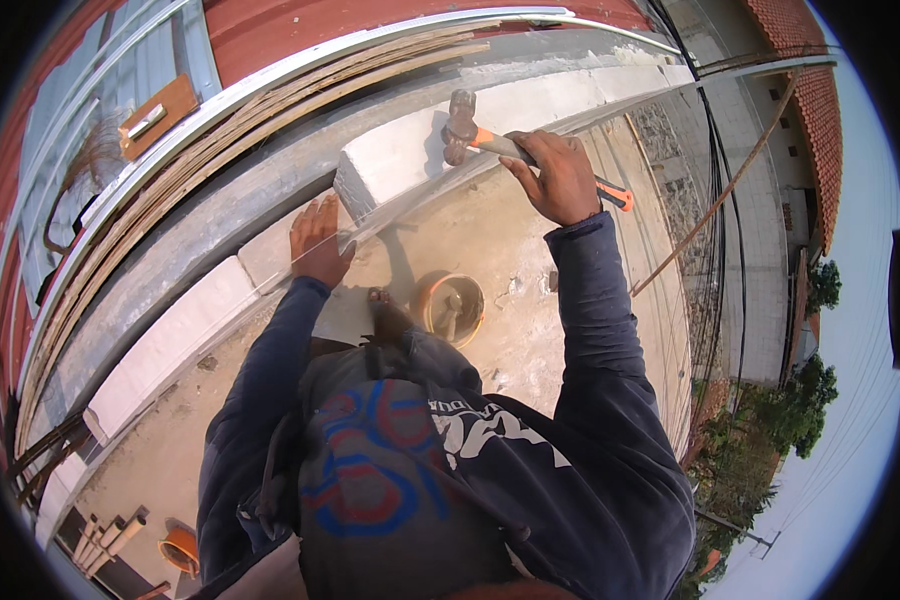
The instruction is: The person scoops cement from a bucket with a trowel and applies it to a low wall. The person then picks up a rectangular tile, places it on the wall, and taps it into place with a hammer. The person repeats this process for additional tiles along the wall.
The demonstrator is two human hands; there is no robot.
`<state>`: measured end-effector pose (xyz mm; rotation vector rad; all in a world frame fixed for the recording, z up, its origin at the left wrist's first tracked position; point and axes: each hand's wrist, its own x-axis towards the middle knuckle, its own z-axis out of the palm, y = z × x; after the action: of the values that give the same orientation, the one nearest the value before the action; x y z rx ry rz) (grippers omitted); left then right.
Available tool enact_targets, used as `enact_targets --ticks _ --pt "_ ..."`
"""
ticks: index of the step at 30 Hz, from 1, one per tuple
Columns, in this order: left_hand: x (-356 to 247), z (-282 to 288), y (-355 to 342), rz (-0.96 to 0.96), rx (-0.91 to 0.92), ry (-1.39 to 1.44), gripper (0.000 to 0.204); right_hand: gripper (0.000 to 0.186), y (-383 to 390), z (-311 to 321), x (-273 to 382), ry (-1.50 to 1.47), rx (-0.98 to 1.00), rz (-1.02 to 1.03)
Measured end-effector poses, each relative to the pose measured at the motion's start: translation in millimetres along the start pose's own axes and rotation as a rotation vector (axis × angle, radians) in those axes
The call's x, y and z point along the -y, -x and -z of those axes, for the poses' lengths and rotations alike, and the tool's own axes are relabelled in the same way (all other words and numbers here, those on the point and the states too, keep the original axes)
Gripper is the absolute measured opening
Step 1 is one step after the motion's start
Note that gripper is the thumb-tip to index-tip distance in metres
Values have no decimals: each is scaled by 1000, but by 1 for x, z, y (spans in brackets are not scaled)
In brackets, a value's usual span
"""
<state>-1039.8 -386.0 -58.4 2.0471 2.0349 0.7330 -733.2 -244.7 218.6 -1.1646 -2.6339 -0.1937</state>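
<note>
My right hand [562,175] is wrapped round the handle of a hammer [460,128], whose grip is grey and orange. The hammer's rusty brown head is over the edge of a white block [388,155]; whether it touches I cannot tell. My left hand [318,243] lies flat, fingers stretched out, on a lower white block [273,243] of the same wall row. This block butts against the end of the taller one. A thin straight line runs along the blocks' near edge, close to both hands.
An orange bucket [477,318] with a tool in it stands on the dusty floor by my feet. Long wooden strips [240,130] lie beyond the wall. A wooden float [158,117] rests on metal sheeting. Cables [722,200] and a slanting pole [715,205] are at the right.
</note>
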Motion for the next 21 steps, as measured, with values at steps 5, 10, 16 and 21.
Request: enact_targets --ticks 5,10,16,21 --pt "-13 26 107 50 136 -309 82 35 -60 -35 -76 -21 81 338" --pt "-34 59 281 643 448 -441 90 36 -77 -79 -108 -92 4 493" --pt "-93 49 415 1383 826 -159 97 27 -77 -69 -97 -208 -100 483" --pt "-53 -13 524 1416 539 314 78 15 3 -66 -71 -688 -407 163"
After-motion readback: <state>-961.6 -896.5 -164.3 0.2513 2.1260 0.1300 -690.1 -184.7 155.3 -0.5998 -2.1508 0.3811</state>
